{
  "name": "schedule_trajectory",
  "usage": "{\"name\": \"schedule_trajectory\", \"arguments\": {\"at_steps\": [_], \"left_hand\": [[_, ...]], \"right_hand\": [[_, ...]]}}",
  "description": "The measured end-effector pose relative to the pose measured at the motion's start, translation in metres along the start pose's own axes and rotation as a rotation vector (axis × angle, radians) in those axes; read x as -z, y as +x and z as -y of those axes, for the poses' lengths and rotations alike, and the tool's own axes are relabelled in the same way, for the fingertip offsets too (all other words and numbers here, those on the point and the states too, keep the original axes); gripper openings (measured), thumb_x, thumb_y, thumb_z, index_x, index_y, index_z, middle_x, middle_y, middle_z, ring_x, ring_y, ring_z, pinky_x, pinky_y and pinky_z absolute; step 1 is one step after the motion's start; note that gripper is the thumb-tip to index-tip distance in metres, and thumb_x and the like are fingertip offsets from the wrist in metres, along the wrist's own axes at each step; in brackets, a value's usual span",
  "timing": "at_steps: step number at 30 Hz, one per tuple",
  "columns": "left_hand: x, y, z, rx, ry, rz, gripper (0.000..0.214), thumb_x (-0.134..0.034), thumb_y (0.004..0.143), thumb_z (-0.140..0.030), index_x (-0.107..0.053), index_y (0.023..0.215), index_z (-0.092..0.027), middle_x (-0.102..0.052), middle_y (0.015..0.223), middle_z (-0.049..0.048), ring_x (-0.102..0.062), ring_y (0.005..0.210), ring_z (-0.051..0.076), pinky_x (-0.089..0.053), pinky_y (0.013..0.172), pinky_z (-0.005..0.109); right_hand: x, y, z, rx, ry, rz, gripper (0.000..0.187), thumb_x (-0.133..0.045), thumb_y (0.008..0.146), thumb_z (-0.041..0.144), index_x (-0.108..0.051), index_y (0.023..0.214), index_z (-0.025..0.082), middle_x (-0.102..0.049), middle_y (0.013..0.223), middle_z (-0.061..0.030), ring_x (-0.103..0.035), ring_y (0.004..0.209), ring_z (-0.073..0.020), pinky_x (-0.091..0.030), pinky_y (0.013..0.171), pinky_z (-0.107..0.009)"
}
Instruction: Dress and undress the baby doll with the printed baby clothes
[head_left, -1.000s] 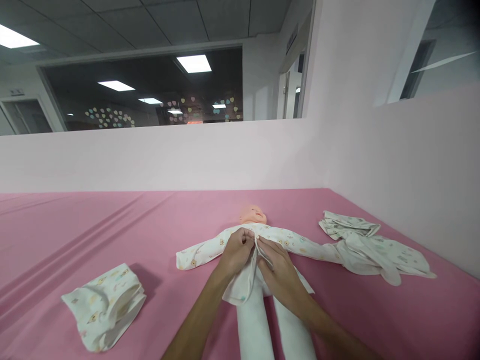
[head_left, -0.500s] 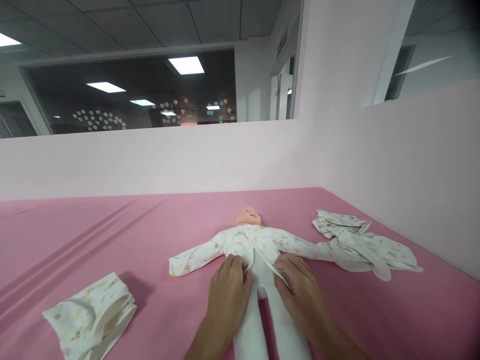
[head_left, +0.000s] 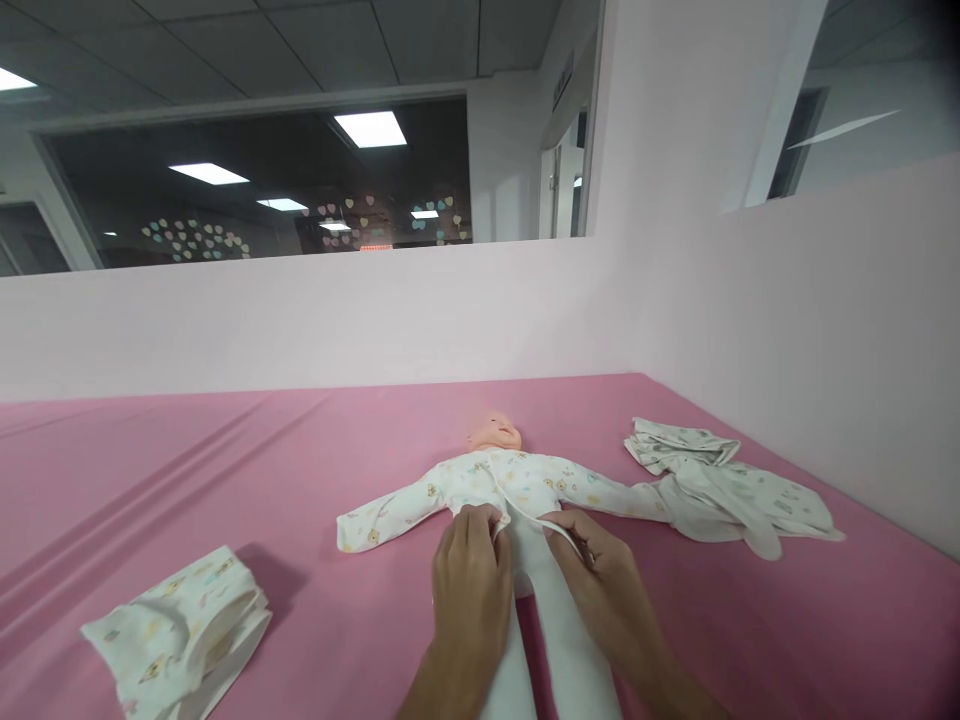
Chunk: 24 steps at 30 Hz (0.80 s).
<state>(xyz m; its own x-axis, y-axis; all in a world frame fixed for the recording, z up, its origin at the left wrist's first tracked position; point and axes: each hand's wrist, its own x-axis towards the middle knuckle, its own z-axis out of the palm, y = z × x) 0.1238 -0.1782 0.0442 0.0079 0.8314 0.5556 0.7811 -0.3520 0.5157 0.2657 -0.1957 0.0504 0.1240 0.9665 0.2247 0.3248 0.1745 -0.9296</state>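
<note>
A baby doll [head_left: 495, 433] lies on its back with its head away from me and its sleeved arms spread wide. It wears a white printed baby top [head_left: 457, 480] whose front hangs partly open over a plain white body and legs [head_left: 566, 630]. My left hand [head_left: 474, 575] pinches the left front edge of the top near the doll's waist. With thumb and fingers closed, my right hand [head_left: 596, 570] holds the opposite front edge, which stretches as a thin white band toward the chest. Fingertip details are partly hidden.
Folded printed baby clothing [head_left: 184, 630] lies at the left front on the pink sheet [head_left: 315, 600]. More crumpled white clothes [head_left: 720, 490] lie to the right, touching the doll's sleeve end. A white wall [head_left: 375, 320] with windows bounds the far side.
My left hand has shifted slightly right, toward the doll's middle. The front edge in my right hand is now drawn more sideways and curves outward. The doll and the other clothes stay put.
</note>
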Motion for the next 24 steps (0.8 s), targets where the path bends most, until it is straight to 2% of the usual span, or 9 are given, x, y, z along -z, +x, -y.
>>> {"name": "schedule_trajectory", "arguments": {"at_steps": [6,11,14,19,24], "left_hand": [[-0.008,-0.003,0.004,-0.074,-0.060,0.030,0.017,-0.041,0.090,-0.014,-0.057,0.087,-0.020,-0.062,0.084,0.0025,-0.057,0.076,0.019,-0.043,0.066,0.031],[-0.010,-0.003,0.003,-0.060,-0.035,0.048,0.017,-0.043,0.088,-0.010,-0.057,0.085,-0.020,-0.062,0.084,0.0031,-0.057,0.078,0.019,-0.043,0.066,0.031],[-0.009,-0.003,0.001,-0.044,-0.061,0.020,0.016,-0.044,0.088,-0.012,-0.056,0.084,-0.020,-0.062,0.082,0.0024,-0.057,0.074,0.018,-0.042,0.063,0.030],[-0.010,-0.004,0.001,-0.031,-0.093,-0.004,0.015,-0.044,0.089,-0.015,-0.055,0.081,-0.020,-0.061,0.079,0.0017,-0.056,0.071,0.017,-0.041,0.060,0.029],[-0.017,-0.007,0.006,-0.084,-0.056,-0.027,0.014,-0.045,0.086,-0.010,-0.053,0.080,-0.020,-0.060,0.078,0.0024,-0.053,0.069,0.018,-0.039,0.060,0.029]], "right_hand": [[-0.005,0.002,0.003,-0.023,0.063,0.027,0.031,-0.049,0.088,0.040,-0.067,0.106,0.021,-0.069,0.095,-0.0021,-0.061,0.082,-0.0173,-0.046,0.073,-0.027],[-0.007,-0.001,0.003,-0.036,0.081,0.021,0.032,-0.050,0.088,0.040,-0.068,0.108,0.022,-0.070,0.101,-0.0030,-0.062,0.086,-0.0184,-0.048,0.075,-0.028],[-0.008,-0.005,0.001,-0.025,0.088,0.040,0.034,-0.050,0.088,0.041,-0.067,0.111,0.022,-0.069,0.107,-0.0043,-0.062,0.094,-0.0200,-0.049,0.082,-0.029],[-0.011,-0.009,-0.002,0.065,0.063,0.068,0.031,-0.050,0.090,0.035,-0.066,0.113,0.024,-0.066,0.114,-0.0054,-0.062,0.100,-0.0199,-0.050,0.087,-0.032],[-0.017,-0.012,-0.003,0.173,0.044,0.039,0.028,-0.049,0.089,0.029,-0.069,0.108,0.024,-0.058,0.129,-0.0067,-0.055,0.115,-0.0216,-0.046,0.100,-0.037]]}}
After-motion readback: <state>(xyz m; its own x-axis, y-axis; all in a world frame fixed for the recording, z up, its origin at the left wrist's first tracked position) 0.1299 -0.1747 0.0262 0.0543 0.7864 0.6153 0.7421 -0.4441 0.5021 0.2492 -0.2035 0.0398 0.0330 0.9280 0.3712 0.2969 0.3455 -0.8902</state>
